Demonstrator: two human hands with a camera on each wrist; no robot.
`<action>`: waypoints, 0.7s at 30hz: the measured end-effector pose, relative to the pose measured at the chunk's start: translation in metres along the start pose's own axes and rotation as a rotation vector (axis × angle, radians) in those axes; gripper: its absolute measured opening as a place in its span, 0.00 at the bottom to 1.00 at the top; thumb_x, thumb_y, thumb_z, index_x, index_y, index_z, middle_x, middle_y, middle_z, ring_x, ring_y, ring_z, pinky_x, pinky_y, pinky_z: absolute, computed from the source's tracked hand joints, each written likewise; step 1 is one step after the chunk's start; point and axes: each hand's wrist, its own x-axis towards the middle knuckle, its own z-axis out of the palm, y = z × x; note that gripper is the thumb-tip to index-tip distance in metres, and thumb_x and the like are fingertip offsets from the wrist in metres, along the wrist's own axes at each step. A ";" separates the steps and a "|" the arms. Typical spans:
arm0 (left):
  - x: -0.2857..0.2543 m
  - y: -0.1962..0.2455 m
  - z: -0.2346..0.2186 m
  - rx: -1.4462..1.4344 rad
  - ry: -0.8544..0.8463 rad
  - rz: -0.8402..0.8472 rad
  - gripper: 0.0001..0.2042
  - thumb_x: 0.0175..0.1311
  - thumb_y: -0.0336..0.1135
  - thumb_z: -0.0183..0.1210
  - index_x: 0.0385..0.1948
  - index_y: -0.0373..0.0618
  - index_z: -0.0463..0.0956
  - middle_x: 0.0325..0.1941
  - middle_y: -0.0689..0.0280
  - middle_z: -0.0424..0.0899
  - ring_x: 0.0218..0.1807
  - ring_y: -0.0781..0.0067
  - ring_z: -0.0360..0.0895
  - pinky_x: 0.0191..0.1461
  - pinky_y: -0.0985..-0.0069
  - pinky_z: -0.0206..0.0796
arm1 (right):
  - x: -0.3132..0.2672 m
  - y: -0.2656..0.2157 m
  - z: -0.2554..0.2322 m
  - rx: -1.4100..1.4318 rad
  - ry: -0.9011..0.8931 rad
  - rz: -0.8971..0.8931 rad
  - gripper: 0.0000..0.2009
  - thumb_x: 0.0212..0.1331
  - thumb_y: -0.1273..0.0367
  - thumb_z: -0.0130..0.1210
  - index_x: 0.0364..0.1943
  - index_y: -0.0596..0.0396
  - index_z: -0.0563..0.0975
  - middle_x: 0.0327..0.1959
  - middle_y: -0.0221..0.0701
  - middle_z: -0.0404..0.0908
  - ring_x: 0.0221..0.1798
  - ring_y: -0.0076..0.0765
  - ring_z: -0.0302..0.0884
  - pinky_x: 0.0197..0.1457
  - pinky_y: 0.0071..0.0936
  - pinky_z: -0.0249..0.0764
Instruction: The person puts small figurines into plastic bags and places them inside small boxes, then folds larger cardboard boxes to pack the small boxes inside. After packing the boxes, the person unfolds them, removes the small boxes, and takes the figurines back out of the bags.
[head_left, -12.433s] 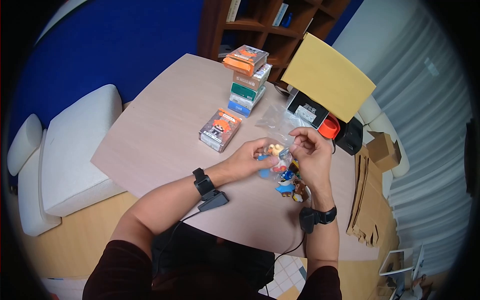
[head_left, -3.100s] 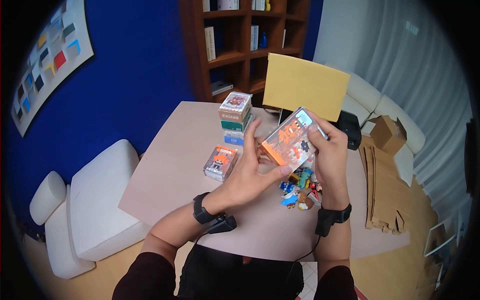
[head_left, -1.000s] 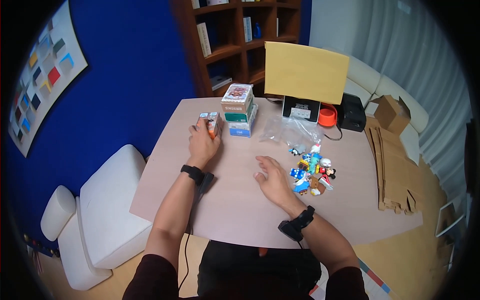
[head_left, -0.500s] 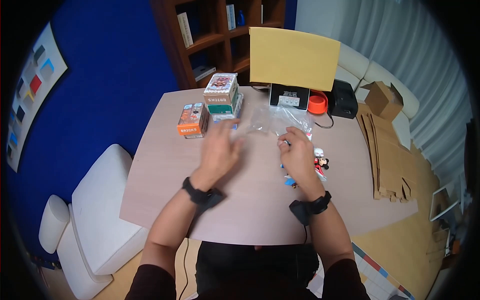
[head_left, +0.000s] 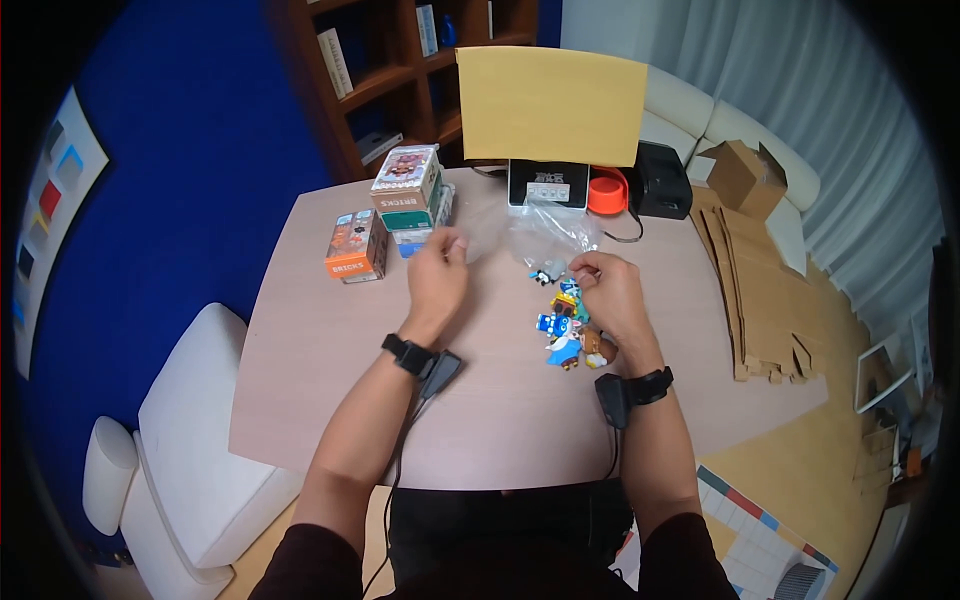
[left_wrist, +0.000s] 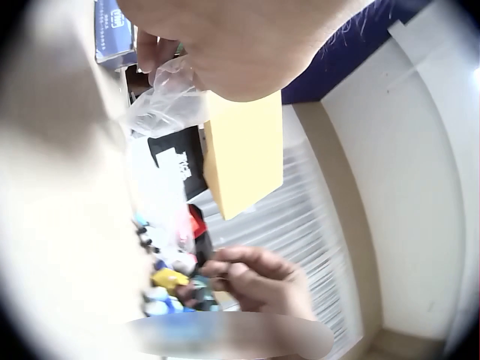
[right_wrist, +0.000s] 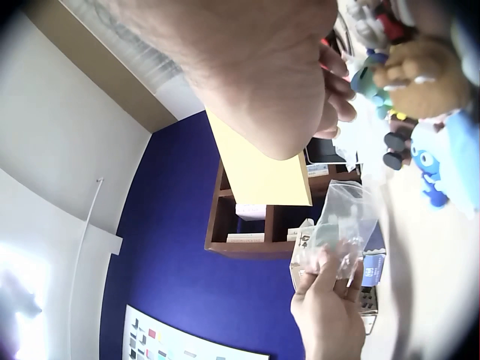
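My left hand (head_left: 437, 280) pinches a clear plastic bag (right_wrist: 349, 217) that extends up from its fingers in the right wrist view. In the head view the bag is faint, beside the box stack. My right hand (head_left: 615, 300) is over the right side of a group of small toy figures (head_left: 562, 350), its fingertips drawn together. I cannot tell whether those fingertips hold anything. A brown figure (right_wrist: 424, 79) and a blue one (right_wrist: 427, 165) show close by in the right wrist view. More clear plastic bags (head_left: 550, 230) lie just beyond the right fingertips.
Stacked boxes (head_left: 408, 190) stand at the back left, with an orange-fronted box (head_left: 357, 245) beside them. A yellow panel (head_left: 550, 105) rises behind a black box (head_left: 547, 185). To its right are a red round object (head_left: 607, 192) and a black device (head_left: 662, 180). Flattened cardboard (head_left: 745, 290) lies right.
My left hand has let go of the orange-fronted box, left it beside the stack, moved right and taken a plastic bag. My right hand has shifted right over the figures.
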 end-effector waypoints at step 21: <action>-0.064 0.015 -0.057 -0.960 -0.399 -0.547 0.20 0.75 0.20 0.55 0.67 0.38 0.72 0.58 0.54 0.87 0.60 0.61 0.86 0.67 0.63 0.79 | -0.016 -0.037 0.022 0.575 -0.234 0.129 0.24 0.61 0.83 0.62 0.64 0.60 0.80 0.33 0.22 0.83 0.34 0.12 0.75 0.41 0.14 0.73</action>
